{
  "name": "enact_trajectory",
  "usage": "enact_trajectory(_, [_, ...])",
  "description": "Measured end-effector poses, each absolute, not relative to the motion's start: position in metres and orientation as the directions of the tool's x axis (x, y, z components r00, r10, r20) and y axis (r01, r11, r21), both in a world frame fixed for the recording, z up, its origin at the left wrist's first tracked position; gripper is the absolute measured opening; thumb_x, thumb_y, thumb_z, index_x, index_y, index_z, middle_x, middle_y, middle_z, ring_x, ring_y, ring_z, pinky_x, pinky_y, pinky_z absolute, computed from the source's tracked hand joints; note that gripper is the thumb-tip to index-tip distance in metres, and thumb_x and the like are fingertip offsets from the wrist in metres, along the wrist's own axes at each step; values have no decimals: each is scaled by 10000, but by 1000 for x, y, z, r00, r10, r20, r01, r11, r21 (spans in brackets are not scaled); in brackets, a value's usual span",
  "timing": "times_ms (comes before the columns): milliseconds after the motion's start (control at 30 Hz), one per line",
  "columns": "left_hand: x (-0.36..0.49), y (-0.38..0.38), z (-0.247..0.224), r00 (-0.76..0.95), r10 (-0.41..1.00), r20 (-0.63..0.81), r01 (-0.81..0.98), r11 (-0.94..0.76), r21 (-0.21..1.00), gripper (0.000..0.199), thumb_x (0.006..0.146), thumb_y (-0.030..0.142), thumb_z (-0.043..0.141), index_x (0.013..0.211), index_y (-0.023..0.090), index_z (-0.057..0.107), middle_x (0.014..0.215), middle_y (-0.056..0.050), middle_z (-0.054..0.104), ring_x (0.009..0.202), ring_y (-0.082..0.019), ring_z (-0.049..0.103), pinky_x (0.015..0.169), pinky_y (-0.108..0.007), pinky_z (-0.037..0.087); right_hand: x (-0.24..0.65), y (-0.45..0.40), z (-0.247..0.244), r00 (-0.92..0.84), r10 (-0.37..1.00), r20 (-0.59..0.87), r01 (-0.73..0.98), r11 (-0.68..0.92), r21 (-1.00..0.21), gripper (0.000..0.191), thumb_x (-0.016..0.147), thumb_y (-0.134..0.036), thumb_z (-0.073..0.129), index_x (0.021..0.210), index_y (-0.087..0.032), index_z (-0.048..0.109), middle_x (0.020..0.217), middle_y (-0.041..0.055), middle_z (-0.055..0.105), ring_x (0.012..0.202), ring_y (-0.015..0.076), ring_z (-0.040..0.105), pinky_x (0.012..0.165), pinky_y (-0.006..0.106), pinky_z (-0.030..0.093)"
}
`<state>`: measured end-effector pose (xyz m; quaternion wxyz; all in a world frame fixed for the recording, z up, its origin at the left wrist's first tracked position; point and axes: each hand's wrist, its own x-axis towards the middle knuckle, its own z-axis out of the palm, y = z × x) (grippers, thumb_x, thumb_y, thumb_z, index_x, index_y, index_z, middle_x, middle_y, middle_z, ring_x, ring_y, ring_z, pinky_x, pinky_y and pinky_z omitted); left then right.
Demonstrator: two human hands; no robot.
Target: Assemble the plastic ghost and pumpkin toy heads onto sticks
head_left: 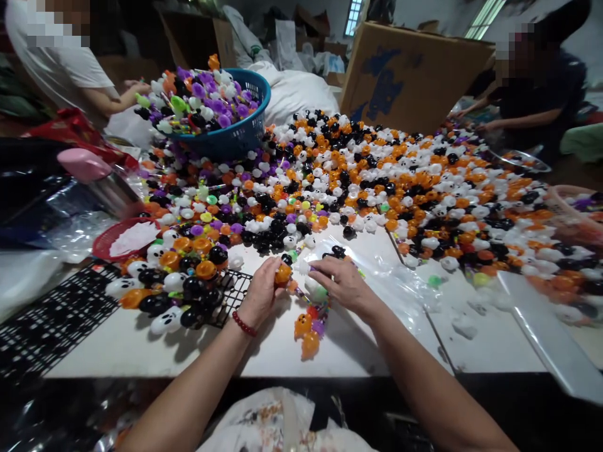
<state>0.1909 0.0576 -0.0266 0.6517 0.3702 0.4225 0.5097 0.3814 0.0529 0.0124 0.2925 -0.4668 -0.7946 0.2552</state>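
My left hand, with a red bead bracelet at its wrist, is closed on an orange Halloween figure. A black piece shows just above that figure. My right hand is closed in a pinch beside a whitish piece; what lies between its fingertips is too small to make out. Between and below my hands lies a small bunch of orange figures with a purple piece. Under and beyond my right hand a clear plastic bag lies flat on the white table.
A large heap of figures covers the table's back. A blue basket stands at the back left, a cardboard box behind the heap. More figures sit on a black grid at left. Two people work across the table.
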Motion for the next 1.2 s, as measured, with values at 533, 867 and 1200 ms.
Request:
enact_trajectory(533, [202,39,-34,1,981,-192,-72,192,979,437,889,589,440,701,200,504,514,57,395,444,-100,316,450,-235,286,361,23,21,-437,876,205,560,443,-700,285,997,-316,470,833,-202,673,727,23,566,704,161,532,674,284,388])
enact_trajectory(867, [188,51,-7,245,969,-26,340,-61,938,442,916,517,428,631,200,545,601,9,527,600,-153,458,576,-263,353,373,15,19,-477,873,104,486,360,-796,298,989,-367,487,812,-212,670,734,8,588,706,153,542,662,273,389])
enact_trajectory(1200, [203,51,-11,358,933,-43,413,-117,903,471,932,506,398,617,195,558,617,-15,581,620,-173,499,611,-281,368,370,5,3,-379,923,66,497,263,-827,284,959,-287,519,710,-205,631,713,-2,611,702,152,558,664,272,400])
